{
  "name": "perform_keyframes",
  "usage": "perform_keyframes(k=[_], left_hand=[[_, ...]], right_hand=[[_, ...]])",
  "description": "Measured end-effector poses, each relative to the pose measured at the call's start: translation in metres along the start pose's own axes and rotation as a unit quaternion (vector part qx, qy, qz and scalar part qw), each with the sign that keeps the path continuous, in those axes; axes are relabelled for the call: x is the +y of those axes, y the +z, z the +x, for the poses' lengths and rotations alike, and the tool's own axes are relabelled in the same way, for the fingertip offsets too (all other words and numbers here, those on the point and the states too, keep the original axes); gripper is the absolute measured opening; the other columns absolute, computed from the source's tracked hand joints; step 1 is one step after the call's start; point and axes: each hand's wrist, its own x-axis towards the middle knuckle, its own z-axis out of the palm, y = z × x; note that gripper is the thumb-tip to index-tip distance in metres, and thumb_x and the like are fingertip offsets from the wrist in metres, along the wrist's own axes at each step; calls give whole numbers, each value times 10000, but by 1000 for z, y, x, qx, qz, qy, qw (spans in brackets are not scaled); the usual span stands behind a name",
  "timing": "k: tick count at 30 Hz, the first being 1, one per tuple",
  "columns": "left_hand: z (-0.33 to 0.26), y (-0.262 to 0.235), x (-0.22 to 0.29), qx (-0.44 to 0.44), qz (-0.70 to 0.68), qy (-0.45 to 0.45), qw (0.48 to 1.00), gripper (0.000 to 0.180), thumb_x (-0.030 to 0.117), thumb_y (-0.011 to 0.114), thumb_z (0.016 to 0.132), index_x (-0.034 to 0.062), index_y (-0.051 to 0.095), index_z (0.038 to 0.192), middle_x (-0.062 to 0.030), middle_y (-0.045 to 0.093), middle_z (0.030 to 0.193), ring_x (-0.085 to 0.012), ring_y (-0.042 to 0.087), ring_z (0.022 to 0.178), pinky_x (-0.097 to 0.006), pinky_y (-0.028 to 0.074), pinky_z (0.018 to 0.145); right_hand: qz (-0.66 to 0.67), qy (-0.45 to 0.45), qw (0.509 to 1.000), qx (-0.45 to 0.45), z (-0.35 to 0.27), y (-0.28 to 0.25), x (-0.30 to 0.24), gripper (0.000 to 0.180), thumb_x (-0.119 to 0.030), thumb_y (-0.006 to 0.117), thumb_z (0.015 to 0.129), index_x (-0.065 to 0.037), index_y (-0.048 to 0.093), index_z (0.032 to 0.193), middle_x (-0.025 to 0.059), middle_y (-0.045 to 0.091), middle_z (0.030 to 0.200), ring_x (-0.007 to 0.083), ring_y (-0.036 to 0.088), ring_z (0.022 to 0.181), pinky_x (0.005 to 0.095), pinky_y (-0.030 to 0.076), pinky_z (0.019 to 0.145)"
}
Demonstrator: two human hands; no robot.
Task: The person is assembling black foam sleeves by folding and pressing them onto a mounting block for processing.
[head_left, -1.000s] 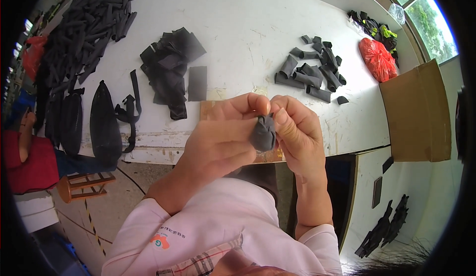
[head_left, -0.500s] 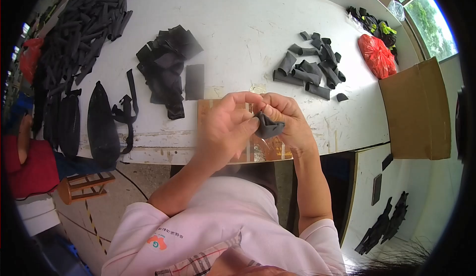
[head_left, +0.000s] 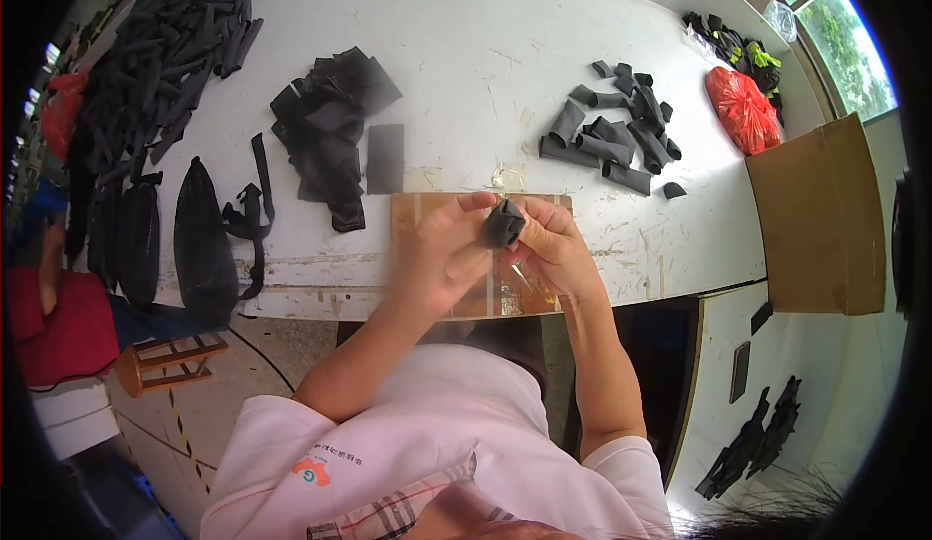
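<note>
well, the right hand [head_left: 558,254] pinches one black cloth piece [head_left: 506,226]; the blurred left hand [head_left: 437,257] meets it, how closed i can't tell; one cardboard box [head_left: 817,225] stands rightward.

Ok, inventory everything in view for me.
Table: 1, white, centre
Board: 1, brown, table's near edge
Held cloth: 1, dark grey, above board
Flat pieces: uncountable, black, left of centre
Single flat piece: 1, grey, beside them
Short rolls: over ten, grey, right of centre
Strips: uncountable, dark grey, upper left
Long pieces: at least 2, black, left near edge
Strap: 1, black, beside them
Bags: 2, red, upper right and far left
Cloth heap: 1, black-yellow, upper right
Box: 1, brown, right
Slabs: 2, black, lower right
Bundles: 2, black, lower right
Stool: 1, brown, lower left
Window: 1, greenish, upper right
Co-worker: 1, red garment, far left
Left hand: 1, bare, at the held cloth
Right hand: 1, bare, pinching the held cloth
</note>
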Motion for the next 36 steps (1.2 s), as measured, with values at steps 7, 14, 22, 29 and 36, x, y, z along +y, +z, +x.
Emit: perform_keyframes(k=[7, 14, 22, 29, 36], left_hand=[[-28, 42, -4, -82, 340, 181, 919, 256, 13, 462, 847, -11, 408, 1097, -44, 535, 698, -32, 398, 428, -166, 303, 387], [-8, -5, -1, 13, 197, 90, 976, 223, 99, 465, 883, 7, 441, 1084, -29, 506, 676, -21, 285, 359, -156, 244, 340], [-2, -9, 4, 27, -36, -7, 999, 282, 130, 450, 883, 7, 426, 1136, -98, 576, 831, -18, 271, 324, -170, 234, 307], [-15, 16, 9, 8, 684, 289, 669, 284, 97, 518, 856, 14, 495, 1126, -61, 557, 936, -140, 521, 843, -224, 424, 732], [-12, 22, 7, -67, 469, 350, 808, 88, 35, 559, 812, -4, 591, 884, -98, 606, 895, -167, 530, 902, -280, 414, 816]], right_hand=[[-63, -91, 991, -73, 6, 13, -32, 225, -252, 540, 860, -44, 530, 773, -32, 477, 693, 59, 408, 619, 206, 354, 564], [-24, -37, 999, -18, 7, 2, 11, 225, -250, 529, 866, -42, 543, 784, -17, 515, 710, 66, 432, 625, 200, 374, 575], [-38, 9, 998, -41, 10, -4, 4, 222, -252, 530, 865, -45, 547, 786, -10, 520, 707, 62, 441, 647, 204, 379, 607], [-152, -31, 988, 9, 2, -5, 8, 287, -316, 511, 872, -38, 534, 806, -21, 506, 703, 56, 449, 665, 217, 380, 586], [-552, -288, 779, 77, -16, 31, -39, 359, -358, 614, 752, -10, 526, 772, 79, 525, 701, 217, 519, 680, 295, 407, 517]])
